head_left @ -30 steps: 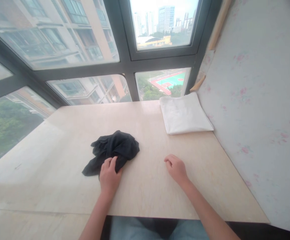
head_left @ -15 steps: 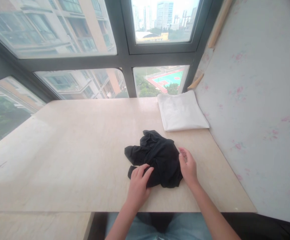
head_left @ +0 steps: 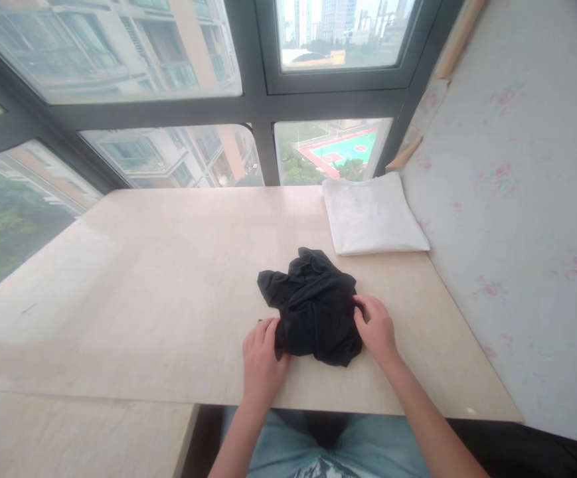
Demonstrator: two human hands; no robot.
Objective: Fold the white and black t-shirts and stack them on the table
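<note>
A crumpled black cloth (head_left: pixel 318 309) lies bunched up near the front of the pale tabletop (head_left: pixel 168 285). At the cloth's lower left edge, my left hand (head_left: pixel 264 358) has its fingers closed on the fabric, with the thumb beneath and partly hidden. My right hand (head_left: pixel 376 326) pinches the cloth's right edge between thumb and fingers. A short end of the cloth sticks out to the upper left, beyond both hands.
Behind the cloth, a folded white cloth (head_left: pixel 375 216) lies at the back right, against the flowered wall (head_left: pixel 517 199). Dark window frames (head_left: pixel 163 113) border the table's back edge. The front edge runs just before my lap.
My left hand has shifted left relative to the cloth and closed on its lower left edge. My right fingers have closed on the right edge. The view has shifted slightly.
</note>
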